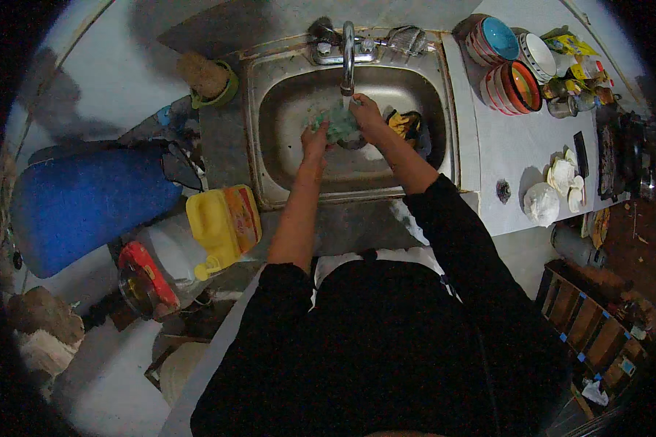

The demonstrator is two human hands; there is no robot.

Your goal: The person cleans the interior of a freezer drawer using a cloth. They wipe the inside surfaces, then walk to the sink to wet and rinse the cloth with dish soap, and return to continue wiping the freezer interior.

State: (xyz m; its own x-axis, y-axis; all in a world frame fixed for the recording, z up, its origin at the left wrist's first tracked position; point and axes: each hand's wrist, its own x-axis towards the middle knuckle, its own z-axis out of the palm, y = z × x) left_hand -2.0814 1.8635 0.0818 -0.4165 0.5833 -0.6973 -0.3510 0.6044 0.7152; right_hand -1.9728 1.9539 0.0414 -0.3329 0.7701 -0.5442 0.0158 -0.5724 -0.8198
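Both hands are over the stainless steel sink (pixel 284 164), below the chrome faucet (pixel 348 60). Between them is a crumpled, translucent green item (pixel 333 123) that looks like thin plastic; its exact kind is unclear. My left hand (pixel 314 143) grips its left side, thumb on top. My right hand (pixel 367 117) pinches its upper right edge close under the spout, where a pale stream of water (pixel 346 102) falls. A yellow and black item (pixel 404 124) lies in the basin just right of my right hand. Something dark under the green item is mostly hidden.
Stacked bowls, blue (pixel 500 38), red (pixel 525 87) and white (pixel 538 54), stand on the right counter near several jars (pixel 563 105). A white bag (pixel 541 203) and a dark scrubber (pixel 503 191) lie nearer. Left are a yellow jug (pixel 213 218) and a blue container (pixel 93 205).
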